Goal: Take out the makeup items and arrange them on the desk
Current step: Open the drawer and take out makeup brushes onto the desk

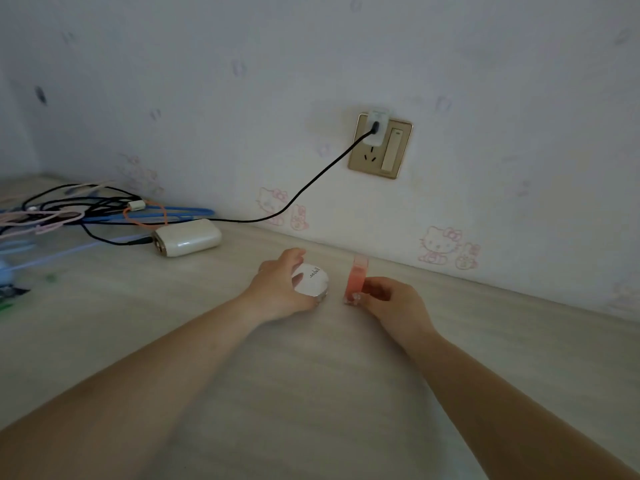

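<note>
A round white compact (311,279) with dark lettering on its lid rests on the pale wooden desk (311,375), close to the wall. My left hand (277,289) wraps around its left side, fingers curled over the rim. Just to the right stands a small pink translucent bottle (356,280), upright on the desk. My right hand (388,303) pinches its lower part between thumb and fingers. The two items sit a short gap apart.
A cream power bank (188,237) lies at the back left with a black cable (311,183) running up to a gold wall socket (381,145). A tangle of coloured cords (79,211) fills the far left. The wall runs right behind the items.
</note>
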{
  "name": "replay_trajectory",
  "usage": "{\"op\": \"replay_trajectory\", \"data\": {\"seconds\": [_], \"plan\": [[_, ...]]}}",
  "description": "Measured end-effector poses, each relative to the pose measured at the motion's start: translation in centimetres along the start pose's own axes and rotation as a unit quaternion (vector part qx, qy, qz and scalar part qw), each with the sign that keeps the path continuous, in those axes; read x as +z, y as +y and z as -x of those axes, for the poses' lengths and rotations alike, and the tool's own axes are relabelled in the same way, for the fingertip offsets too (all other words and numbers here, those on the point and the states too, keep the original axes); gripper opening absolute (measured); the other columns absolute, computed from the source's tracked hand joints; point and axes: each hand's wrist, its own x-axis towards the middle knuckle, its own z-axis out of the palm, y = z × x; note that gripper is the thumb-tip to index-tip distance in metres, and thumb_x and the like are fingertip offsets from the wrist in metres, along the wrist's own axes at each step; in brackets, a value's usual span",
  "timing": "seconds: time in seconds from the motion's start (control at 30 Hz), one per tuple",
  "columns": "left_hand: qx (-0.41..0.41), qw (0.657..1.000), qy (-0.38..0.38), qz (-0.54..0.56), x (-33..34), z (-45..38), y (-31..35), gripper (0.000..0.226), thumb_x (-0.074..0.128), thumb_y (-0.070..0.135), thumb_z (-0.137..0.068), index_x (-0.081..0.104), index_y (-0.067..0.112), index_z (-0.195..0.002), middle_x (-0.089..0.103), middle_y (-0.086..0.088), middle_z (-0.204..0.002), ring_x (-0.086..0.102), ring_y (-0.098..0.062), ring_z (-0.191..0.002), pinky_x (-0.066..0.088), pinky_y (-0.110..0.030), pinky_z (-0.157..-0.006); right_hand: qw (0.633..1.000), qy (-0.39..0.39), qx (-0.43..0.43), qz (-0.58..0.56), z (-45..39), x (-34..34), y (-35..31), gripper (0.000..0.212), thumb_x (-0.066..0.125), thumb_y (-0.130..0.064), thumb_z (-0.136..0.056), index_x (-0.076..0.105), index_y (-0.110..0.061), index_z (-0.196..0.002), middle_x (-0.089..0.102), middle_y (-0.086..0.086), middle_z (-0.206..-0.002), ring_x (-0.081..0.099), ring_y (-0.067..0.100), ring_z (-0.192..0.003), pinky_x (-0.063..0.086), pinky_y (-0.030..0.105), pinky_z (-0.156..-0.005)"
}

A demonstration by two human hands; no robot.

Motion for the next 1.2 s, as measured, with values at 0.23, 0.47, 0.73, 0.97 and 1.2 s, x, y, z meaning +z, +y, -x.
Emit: {"op": "replay_trajectory", "data": {"seconds": [0.23,0.47,0.73,0.97,1.2], "plan": [[0.005,1.000,-0.002,-0.031,0.2,-0.4,-0.4,0.122,0.071,0.049,-0.036,0.024,0.029,-0.146,0.043,0.000,-0.144,0.032,-0.005,-0.137,0.038,-0.030,-0.110,0.999,0.000,-0.006,0.040,-0.1,0.0,-0.1,0.023,0.073,-0.031,-0.076,0.071,-0.034,-0.099,0.070,-0.018,-0.093,0.063,0.001,-0.092,0.045,0.022,-0.084],[-0.015,0.998,0.016,-0.059,-0.2,1.6,1.6,0.119,0.074,0.053,-0.042,0.025,0.026,-0.147,0.033,-0.002,-0.146,0.037,-0.016,-0.133,0.046,-0.032,-0.102,1.000,0.011,0.004,-0.005,0.3,-0.5,0.2,0.041,0.073,-0.028,-0.078,0.063,-0.025,-0.118,0.066,-0.015,-0.105,0.061,0.002,-0.093,0.044,0.020,-0.091],[0.147,0.985,0.071,-0.048,0.4,8.4,9.7,0.027,0.067,0.013,-0.082,0.059,0.034,-0.096,0.066,0.017,-0.099,0.058,0.009,-0.095,0.039,-0.012,-0.082,0.973,0.076,0.020,-0.219,7.4,-5.8,-0.3,0.018,0.067,-0.008,-0.085,0.066,-0.026,-0.087,0.068,-0.003,-0.083,0.064,0.008,-0.079,0.055,0.017,-0.059],[0.204,0.968,-0.144,-0.001,9.0,16.1,16.8,0.025,0.070,0.024,-0.077,0.059,0.036,-0.096,0.068,0.014,-0.092,0.063,0.004,-0.087,0.045,-0.044,-0.101,0.969,0.143,-0.003,-0.204,18.3,-16.6,0.7,0.019,0.064,-0.006,-0.086,0.064,-0.025,-0.087,0.065,-0.004,-0.079,0.063,-0.005,-0.067,0.053,0.015,-0.057],[0.265,0.915,-0.303,0.009,21.8,24.0,21.4,0.028,0.069,0.025,-0.077,0.055,0.040,-0.096,0.066,0.017,-0.092,0.061,0.005,-0.084,0.051,-0.035,-0.091,0.964,0.240,0.027,-0.107,33.3,-27.9,4.6,0.023,0.064,-0.003,-0.085,0.062,-0.026,-0.087,0.063,-0.003,-0.080,0.061,-0.007,-0.063,0.056,0.015,-0.060]]}}
